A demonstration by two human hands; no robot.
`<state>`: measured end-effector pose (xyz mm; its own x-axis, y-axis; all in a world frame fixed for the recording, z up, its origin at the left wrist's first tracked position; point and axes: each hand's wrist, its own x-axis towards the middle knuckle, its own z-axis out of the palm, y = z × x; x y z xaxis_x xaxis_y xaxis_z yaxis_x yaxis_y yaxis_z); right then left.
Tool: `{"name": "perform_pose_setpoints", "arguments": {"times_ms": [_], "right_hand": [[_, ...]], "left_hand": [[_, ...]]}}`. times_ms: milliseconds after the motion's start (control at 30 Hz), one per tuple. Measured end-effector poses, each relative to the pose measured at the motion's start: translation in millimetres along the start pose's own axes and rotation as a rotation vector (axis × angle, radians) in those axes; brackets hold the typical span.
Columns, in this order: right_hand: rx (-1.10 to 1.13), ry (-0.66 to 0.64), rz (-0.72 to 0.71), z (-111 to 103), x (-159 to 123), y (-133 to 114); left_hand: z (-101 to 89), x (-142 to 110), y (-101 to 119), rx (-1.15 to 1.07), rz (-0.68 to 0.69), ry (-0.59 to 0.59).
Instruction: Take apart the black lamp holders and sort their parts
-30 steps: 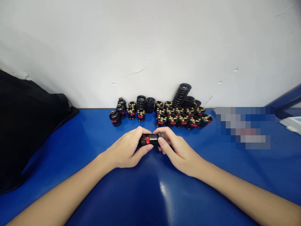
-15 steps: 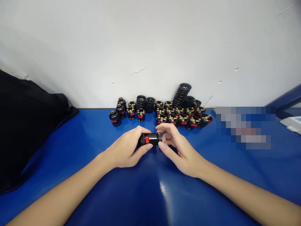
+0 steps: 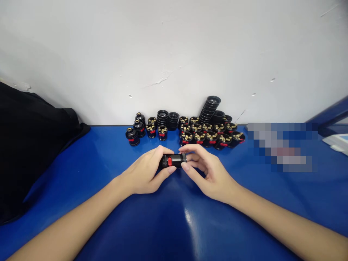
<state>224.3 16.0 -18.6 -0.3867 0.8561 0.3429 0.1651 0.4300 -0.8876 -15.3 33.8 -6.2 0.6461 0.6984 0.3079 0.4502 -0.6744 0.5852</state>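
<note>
Between my hands a black lamp holder [image 3: 177, 160] with a red switch lies on its side, just above or on the blue table; I cannot tell which. My left hand [image 3: 150, 170] is closed round its left end, thumb on the near side and fingers over the far side. At the right end, my right hand [image 3: 209, 173] has its thumb and fingertips on the ring-like rim, with the palm held away and the other fingers curled loosely behind. Beyond my left hand stand several closed lamp holders [image 3: 132, 137] with brass-coloured threaded tops.
Several open lamp holder bodies [image 3: 211, 138] with brass contacts stand in rows at the back. Stacks of black threaded rings [image 3: 210, 108] lean by the white wall. Black cloth [image 3: 32, 145] covers the left side; a white device [image 3: 337, 143] sits far right on the blue table [image 3: 108, 224].
My right fingers loosened from the lamp holder's right end, shifted round, and came back against its rim. My left hand and the lamp holder barely moved.
</note>
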Motion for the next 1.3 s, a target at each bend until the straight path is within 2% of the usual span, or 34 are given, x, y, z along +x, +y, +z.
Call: {"name": "perform_pose_setpoints", "arguments": {"times_ms": [133,233,467,700,967,1300], "right_hand": [[-0.017,0.038,-0.073,0,2,3],[-0.016,0.018,-0.141,1,1,3],[0.005,0.010,-0.028,0,1,5],[0.013,0.053,-0.154,1,1,10],[-0.009,0.057,-0.019,1,4,7],[0.019,0.071,-0.144,1,2,11]], "left_hand": [[0.7,1,2,0.018,0.014,0.003],[0.8,2,2,0.044,0.018,0.034],[0.7,1,0,0.052,0.013,0.049],[0.1,2,1,0.091,-0.011,0.060],[1.4,1,0,0.116,-0.003,0.044],[0.2,2,2,0.117,-0.036,0.075]]}}
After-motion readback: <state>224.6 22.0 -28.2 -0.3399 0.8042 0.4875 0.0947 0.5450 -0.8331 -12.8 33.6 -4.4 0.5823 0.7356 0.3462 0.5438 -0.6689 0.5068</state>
